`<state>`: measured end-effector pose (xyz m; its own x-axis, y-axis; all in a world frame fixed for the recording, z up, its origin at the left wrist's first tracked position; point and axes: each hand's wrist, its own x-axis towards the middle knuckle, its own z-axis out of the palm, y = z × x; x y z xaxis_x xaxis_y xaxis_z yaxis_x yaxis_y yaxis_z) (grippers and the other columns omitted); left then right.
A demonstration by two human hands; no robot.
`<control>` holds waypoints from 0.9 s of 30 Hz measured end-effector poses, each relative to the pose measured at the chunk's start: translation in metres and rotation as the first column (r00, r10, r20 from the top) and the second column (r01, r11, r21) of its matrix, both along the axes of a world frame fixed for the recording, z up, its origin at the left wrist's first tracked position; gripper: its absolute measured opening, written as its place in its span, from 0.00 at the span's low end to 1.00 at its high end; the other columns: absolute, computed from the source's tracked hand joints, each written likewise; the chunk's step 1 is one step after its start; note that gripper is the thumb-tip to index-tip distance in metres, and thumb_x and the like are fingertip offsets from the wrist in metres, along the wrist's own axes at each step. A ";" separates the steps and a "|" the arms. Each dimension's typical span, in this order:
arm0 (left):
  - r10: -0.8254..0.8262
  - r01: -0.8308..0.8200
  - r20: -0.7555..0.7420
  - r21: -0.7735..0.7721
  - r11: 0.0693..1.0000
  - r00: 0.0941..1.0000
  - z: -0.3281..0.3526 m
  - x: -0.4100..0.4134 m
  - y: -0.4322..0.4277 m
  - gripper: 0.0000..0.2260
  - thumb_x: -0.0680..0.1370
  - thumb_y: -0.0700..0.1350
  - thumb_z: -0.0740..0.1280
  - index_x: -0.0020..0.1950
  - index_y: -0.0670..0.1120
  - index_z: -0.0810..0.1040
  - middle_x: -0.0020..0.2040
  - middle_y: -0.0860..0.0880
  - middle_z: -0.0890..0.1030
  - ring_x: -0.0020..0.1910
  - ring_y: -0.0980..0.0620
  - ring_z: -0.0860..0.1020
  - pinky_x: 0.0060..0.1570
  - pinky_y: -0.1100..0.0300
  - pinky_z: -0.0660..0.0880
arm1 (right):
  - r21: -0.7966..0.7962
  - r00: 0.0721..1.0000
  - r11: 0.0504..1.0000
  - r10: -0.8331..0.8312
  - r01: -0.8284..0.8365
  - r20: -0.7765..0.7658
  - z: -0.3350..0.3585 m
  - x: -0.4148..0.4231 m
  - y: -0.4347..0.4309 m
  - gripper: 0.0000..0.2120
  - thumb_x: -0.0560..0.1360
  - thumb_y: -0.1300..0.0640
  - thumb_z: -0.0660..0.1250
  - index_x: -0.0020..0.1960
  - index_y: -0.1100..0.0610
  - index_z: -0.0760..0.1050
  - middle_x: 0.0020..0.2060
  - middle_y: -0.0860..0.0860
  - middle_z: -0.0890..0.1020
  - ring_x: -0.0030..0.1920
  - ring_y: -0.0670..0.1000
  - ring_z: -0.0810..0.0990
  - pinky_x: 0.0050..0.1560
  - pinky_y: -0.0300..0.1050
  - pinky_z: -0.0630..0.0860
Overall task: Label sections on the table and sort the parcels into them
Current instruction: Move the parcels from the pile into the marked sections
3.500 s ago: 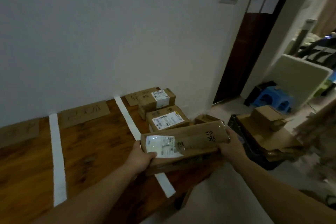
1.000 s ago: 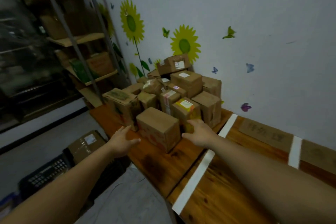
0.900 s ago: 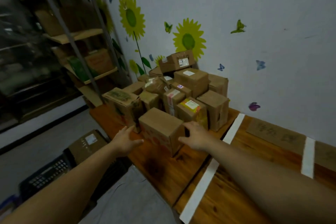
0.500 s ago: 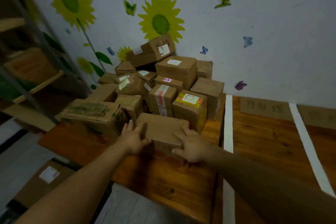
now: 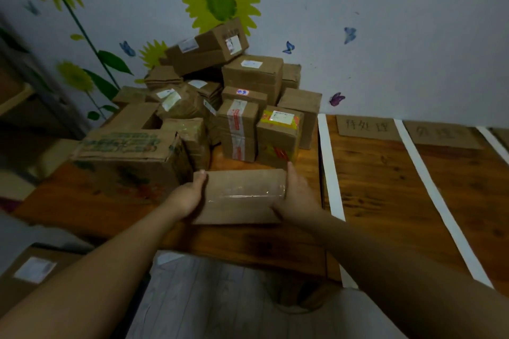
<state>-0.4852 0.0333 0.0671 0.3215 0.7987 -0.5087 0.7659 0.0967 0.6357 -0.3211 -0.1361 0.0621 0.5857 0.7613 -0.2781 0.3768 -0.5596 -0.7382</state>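
A plain brown parcel (image 5: 242,195) with clear tape across it sits at the front of the pile of parcels (image 5: 234,107) on the wooden table (image 5: 380,187). My left hand (image 5: 188,197) grips its left end and my right hand (image 5: 298,197) grips its right end, thumbs over the top edge. The parcel is tilted toward me, its near edge close to the table's front. To the right, white tape strips (image 5: 330,168) (image 5: 438,195) divide the table into sections. Cardboard labels (image 5: 366,126) (image 5: 443,135) with handwriting lie against the wall.
A large box with green print (image 5: 129,157) stands just left of my left hand. A parcel with yellow tape (image 5: 278,137) stands right behind the held one. Another box (image 5: 30,275) lies on the floor at lower left. Shelving stands at far left.
I have turned from the far section, where I held a long parcel, to the pile. My hands reached the front parcel, took its ends and drew it toward me.
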 end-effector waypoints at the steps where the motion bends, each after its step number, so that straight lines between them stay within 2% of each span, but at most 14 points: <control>1: 0.035 -0.034 0.010 -0.032 0.999 0.999 0.000 -0.005 -0.006 0.34 0.79 0.65 0.46 0.70 0.41 0.69 0.67 0.39 0.71 0.66 0.40 0.70 0.67 0.50 0.65 | -0.020 0.994 1.000 -0.014 0.012 -0.112 0.000 -0.001 -0.004 0.33 0.74 0.51 0.71 0.74 0.52 0.59 0.68 0.53 0.69 0.66 0.54 0.71 0.64 0.53 0.73; 3: 0.063 -0.063 0.015 -0.037 0.997 0.998 -0.002 -0.017 -0.016 0.32 0.79 0.65 0.47 0.69 0.42 0.70 0.67 0.38 0.72 0.65 0.40 0.71 0.66 0.50 0.66 | -0.063 0.933 0.997 -0.067 0.048 -0.354 0.003 -0.006 -0.012 0.21 0.77 0.44 0.65 0.65 0.54 0.71 0.57 0.52 0.78 0.54 0.50 0.78 0.54 0.48 0.77; 4: 0.070 -0.069 0.004 -0.030 0.997 0.998 -0.004 -0.024 -0.024 0.30 0.79 0.63 0.49 0.68 0.42 0.71 0.66 0.38 0.73 0.64 0.40 0.72 0.65 0.50 0.68 | -0.083 0.915 0.995 -0.082 0.053 -0.394 0.004 -0.009 -0.016 0.20 0.78 0.42 0.61 0.61 0.55 0.73 0.52 0.52 0.79 0.48 0.48 0.78 0.48 0.43 0.77; 5: 0.076 -0.076 -0.003 -0.013 0.997 0.997 -0.007 -0.030 -0.031 0.28 0.79 0.62 0.53 0.67 0.42 0.71 0.64 0.39 0.74 0.61 0.40 0.73 0.63 0.50 0.69 | -0.100 0.925 0.994 -0.080 0.046 -0.370 0.002 -0.012 -0.020 0.19 0.79 0.42 0.59 0.60 0.55 0.74 0.50 0.50 0.80 0.45 0.46 0.77 0.42 0.40 0.75; 6: 0.077 -0.077 0.000 -0.015 0.997 0.997 -0.010 -0.037 -0.040 0.26 0.79 0.60 0.57 0.66 0.42 0.71 0.63 0.39 0.75 0.59 0.40 0.74 0.62 0.50 0.71 | -0.097 0.940 0.994 -0.077 0.047 -0.334 -0.001 -0.014 -0.025 0.19 0.80 0.43 0.59 0.62 0.56 0.73 0.50 0.50 0.80 0.45 0.45 0.77 0.40 0.38 0.73; 8: 0.081 -0.080 0.052 -0.022 0.997 0.995 -0.012 -0.046 -0.057 0.22 0.77 0.56 0.64 0.65 0.43 0.71 0.61 0.41 0.77 0.55 0.43 0.76 0.59 0.51 0.73 | -0.051 0.957 0.996 -0.085 0.074 -0.277 -0.008 -0.021 -0.036 0.18 0.80 0.50 0.62 0.67 0.56 0.70 0.59 0.51 0.79 0.53 0.49 0.79 0.44 0.37 0.75; 10: 0.058 -0.059 0.105 0.004 0.998 0.993 -0.005 -0.051 -0.071 0.22 0.76 0.50 0.67 0.67 0.43 0.69 0.62 0.43 0.77 0.56 0.45 0.76 0.56 0.55 0.72 | -0.006 0.955 0.991 -0.128 0.131 -0.267 -0.005 -0.026 -0.048 0.20 0.78 0.56 0.65 0.69 0.57 0.66 0.62 0.52 0.77 0.60 0.52 0.78 0.44 0.35 0.75; 13: 0.000 -0.005 0.241 0.018 1.000 0.971 0.015 -0.050 -0.081 0.28 0.76 0.42 0.69 0.73 0.46 0.63 0.65 0.45 0.75 0.59 0.45 0.76 0.61 0.52 0.72 | 0.096 0.966 0.979 -0.159 0.181 -0.202 0.015 -0.027 -0.064 0.20 0.76 0.59 0.68 0.65 0.54 0.65 0.61 0.52 0.76 0.56 0.50 0.77 0.46 0.37 0.76; 16: -0.046 0.035 0.371 0.036 0.999 0.927 0.039 -0.047 -0.090 0.28 0.76 0.39 0.68 0.74 0.49 0.62 0.64 0.46 0.75 0.57 0.47 0.76 0.57 0.52 0.75 | 0.205 0.958 0.941 -0.242 0.271 -0.153 0.039 -0.029 -0.077 0.19 0.75 0.62 0.69 0.60 0.52 0.64 0.59 0.52 0.77 0.51 0.49 0.76 0.51 0.44 0.78; 19: -0.134 0.082 0.453 0.134 0.988 0.881 0.060 -0.047 -0.102 0.28 0.76 0.39 0.67 0.74 0.50 0.62 0.61 0.49 0.75 0.57 0.51 0.74 0.58 0.55 0.72 | 0.277 0.935 0.894 -0.323 0.352 -0.145 0.058 -0.041 -0.094 0.20 0.75 0.63 0.68 0.61 0.51 0.63 0.59 0.52 0.77 0.53 0.50 0.78 0.54 0.50 0.80; 22: -0.200 0.126 0.492 0.181 0.975 0.847 0.069 -0.049 -0.111 0.27 0.77 0.39 0.67 0.74 0.50 0.63 0.61 0.50 0.75 0.58 0.52 0.74 0.58 0.57 0.70 | 0.332 0.912 0.850 -0.386 0.409 -0.137 0.069 -0.055 -0.115 0.22 0.75 0.64 0.68 0.64 0.51 0.63 0.60 0.51 0.76 0.56 0.50 0.78 0.53 0.47 0.80; 25: -0.278 0.207 0.493 0.195 0.959 0.824 0.074 -0.041 -0.128 0.27 0.76 0.39 0.67 0.74 0.50 0.63 0.64 0.47 0.76 0.60 0.49 0.74 0.63 0.50 0.71 | 0.381 0.889 0.805 -0.435 0.454 -0.139 0.074 -0.066 -0.146 0.31 0.74 0.66 0.68 0.71 0.49 0.59 0.60 0.48 0.75 0.60 0.49 0.75 0.58 0.48 0.78; 27: -0.327 0.267 0.509 0.190 0.945 0.796 0.076 -0.028 -0.150 0.27 0.76 0.38 0.67 0.73 0.50 0.64 0.62 0.47 0.76 0.59 0.49 0.75 0.62 0.52 0.71 | 0.386 0.878 0.796 -0.470 0.467 -0.092 0.075 -0.069 -0.172 0.40 0.73 0.66 0.69 0.75 0.43 0.52 0.63 0.49 0.73 0.63 0.50 0.73 0.61 0.50 0.75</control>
